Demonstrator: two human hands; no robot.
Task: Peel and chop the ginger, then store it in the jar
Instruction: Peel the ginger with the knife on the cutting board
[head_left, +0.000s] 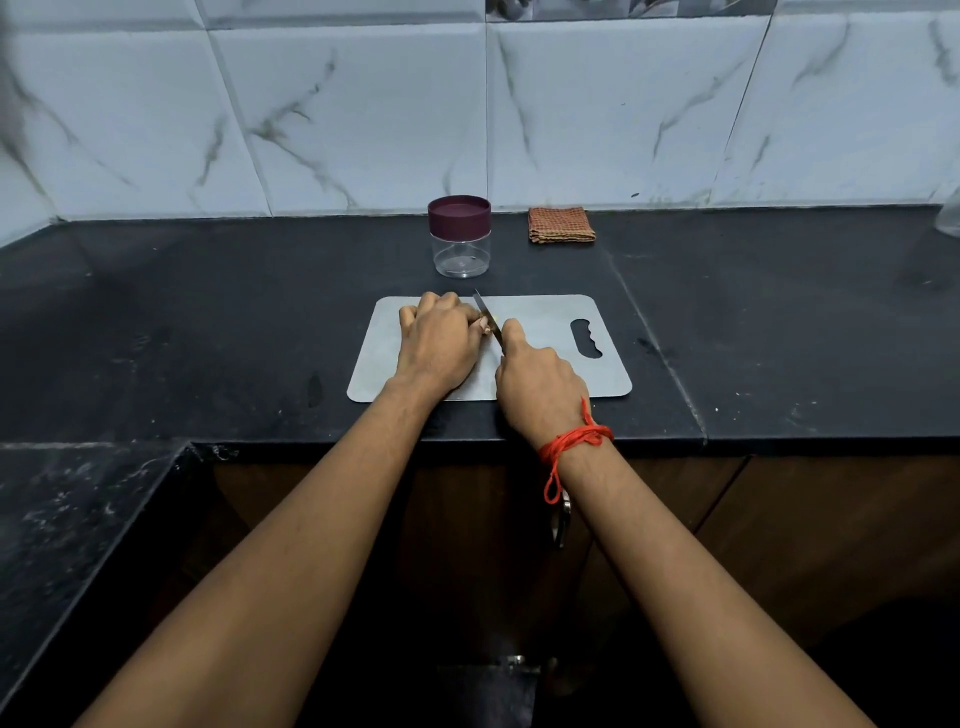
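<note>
Lying flat on the dark bench (208, 322): one grey cutting board (545, 374), handle slot at the end beyond the right hand.

Left hand (439, 345): curled knuckles-up on the board, fingers bent down over the ginger (496, 319), which is almost wholly hidden; only a small pale yellow bit shows just past the fingertips, against the blade.

Right hand (537, 387): clenched around the handle of a knife (488, 322), forefinger along its top. Blade slants away from the person, edge down, just beside the left fingertips. Red thread (574, 441) tied at this wrist, one end hanging.

Jar (460, 236): clear, maroon lid on, upright on the bench beyond both hands, apart from the board.

Folded checked cloth (561, 225): beyond the right hand, near the tiled wall (363, 114).
</note>
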